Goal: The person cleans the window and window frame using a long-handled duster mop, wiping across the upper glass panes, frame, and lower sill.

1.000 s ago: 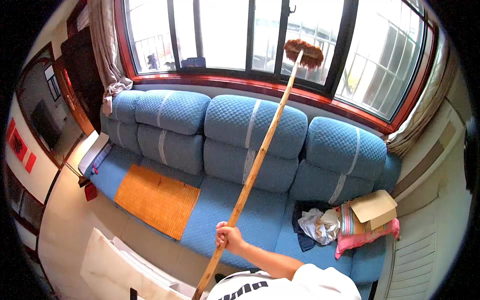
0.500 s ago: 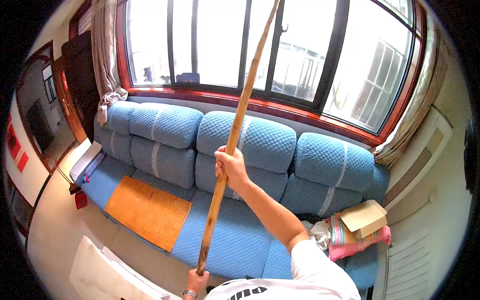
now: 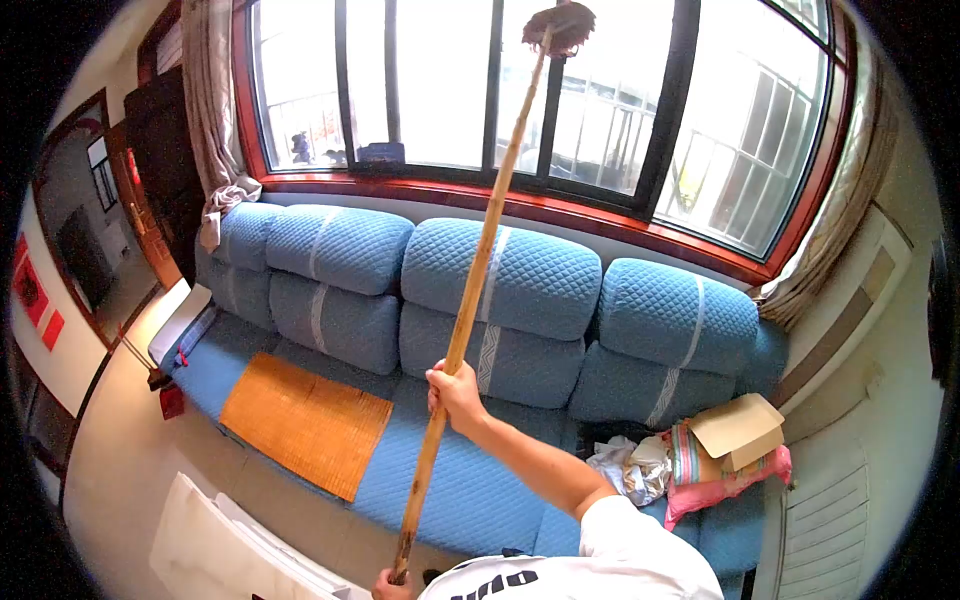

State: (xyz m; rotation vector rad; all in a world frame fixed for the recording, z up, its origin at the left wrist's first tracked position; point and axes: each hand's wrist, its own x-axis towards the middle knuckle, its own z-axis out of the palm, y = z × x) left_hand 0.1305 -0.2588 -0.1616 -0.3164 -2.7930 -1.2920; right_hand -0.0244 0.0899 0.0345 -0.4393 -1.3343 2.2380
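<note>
A long wooden-handled mop [image 3: 490, 230] slants up across the view. Its reddish-brown shaggy head [image 3: 560, 28] is at the top, in front of the window panes [image 3: 600, 110]; whether it touches the glass I cannot tell. My right hand [image 3: 456, 394] is wrapped around the middle of the handle, with the arm stretched forward over the blue sofa [image 3: 440, 500]. Down at the bottom edge, my left hand [image 3: 391, 586] grips the handle's dark lower end and is partly cut off.
An orange woven mat [image 3: 305, 425] lies on the sofa seat. To the right are a cardboard box [image 3: 738, 430], a striped pink cloth [image 3: 690, 490] and crumpled plastic [image 3: 640, 468]. A pale table [image 3: 215, 540] stands at lower left. Curtains [image 3: 215, 110] flank the window.
The mop has come down, so its head now shows against the window. My right hand has lowered with it, and my left hand has sunk closer to the bottom edge.
</note>
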